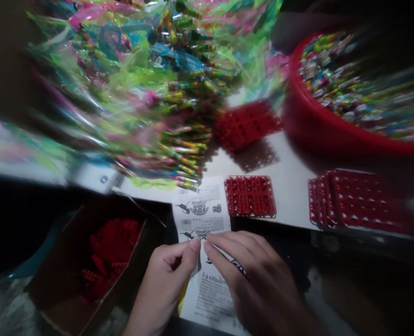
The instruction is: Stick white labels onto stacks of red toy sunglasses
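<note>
The left hand point(165, 277) pinches a printed paper strip point(214, 296) crossing the table's point(291, 205) front edge; the right hand point(259, 270) touches it, grip unconfirmed. Uneven pulling could tear or crease the strip. Containers: at left, a cardboard box point(53, 289) with red pieces point(116, 242); at right, a red tub point(319, 109) of small multicoloured items point(333, 91).

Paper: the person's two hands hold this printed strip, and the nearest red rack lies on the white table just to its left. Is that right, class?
Not quite: the head view shows the red rack on the white table just to the paper's right. The left hand and right hand do hold the paper.
</note>
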`<state>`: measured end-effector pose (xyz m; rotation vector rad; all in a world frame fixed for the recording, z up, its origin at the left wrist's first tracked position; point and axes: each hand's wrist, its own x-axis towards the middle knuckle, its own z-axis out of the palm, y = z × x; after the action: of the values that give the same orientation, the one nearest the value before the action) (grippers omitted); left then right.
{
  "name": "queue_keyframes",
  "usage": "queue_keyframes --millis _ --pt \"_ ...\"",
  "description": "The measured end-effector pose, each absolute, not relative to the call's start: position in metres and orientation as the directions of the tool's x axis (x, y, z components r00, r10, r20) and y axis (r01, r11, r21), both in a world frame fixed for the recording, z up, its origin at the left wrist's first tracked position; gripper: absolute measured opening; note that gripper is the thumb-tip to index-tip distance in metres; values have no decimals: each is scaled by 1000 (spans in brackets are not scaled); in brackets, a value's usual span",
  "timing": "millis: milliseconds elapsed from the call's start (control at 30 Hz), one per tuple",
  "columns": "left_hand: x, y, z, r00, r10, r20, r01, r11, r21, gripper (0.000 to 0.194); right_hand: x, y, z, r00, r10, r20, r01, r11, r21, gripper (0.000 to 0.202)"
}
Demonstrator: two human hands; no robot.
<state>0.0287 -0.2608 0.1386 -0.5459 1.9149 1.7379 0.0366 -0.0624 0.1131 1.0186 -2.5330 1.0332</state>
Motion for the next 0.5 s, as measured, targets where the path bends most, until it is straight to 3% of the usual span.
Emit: queue_keyframes --millis 200,333,500 --pt "28 -257 138 -803 -2 -596 -591 128 796 66 26 -66 118 -762 -454 462 -646 478 -595 29" --pt "29 -263 137 -776 -37 -629 -629 101 771 69 25 -64 123 -745 -512 428 -655 436 -617 20" --pt "34 -280 124 -674 -154 -722 -731 4 682 68 33 -51 138 -714 -554 427 -673 377 -636 28"
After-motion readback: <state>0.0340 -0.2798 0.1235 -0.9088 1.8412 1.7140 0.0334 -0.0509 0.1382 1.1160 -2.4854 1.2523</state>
